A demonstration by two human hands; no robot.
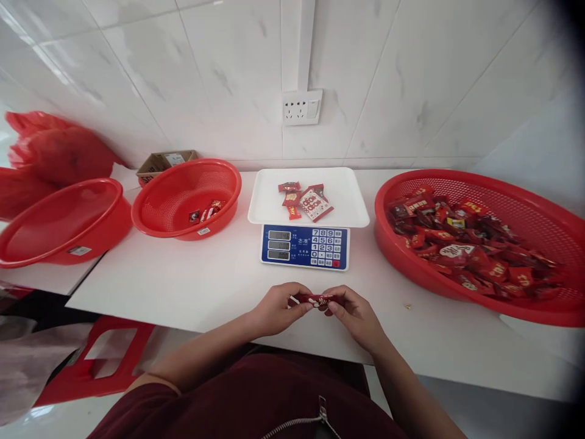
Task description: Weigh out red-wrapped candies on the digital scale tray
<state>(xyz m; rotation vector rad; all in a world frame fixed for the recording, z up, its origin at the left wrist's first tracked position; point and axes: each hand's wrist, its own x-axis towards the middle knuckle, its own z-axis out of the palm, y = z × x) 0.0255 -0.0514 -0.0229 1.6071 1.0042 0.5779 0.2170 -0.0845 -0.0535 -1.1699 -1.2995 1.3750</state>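
White tabletop (205,274): I see left hand (280,310), right hand (359,316) pinching red printed packet (319,300) between them, long axis sideways.

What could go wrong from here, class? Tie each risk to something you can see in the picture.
1. The dark red packet is held by the fingers of the left hand and right hand, near the front edge of the white table; it might slip and fall.
2. Small packets lie loose on the white tray of the scale, so a knock could shift them and perhaps disturb the reading.
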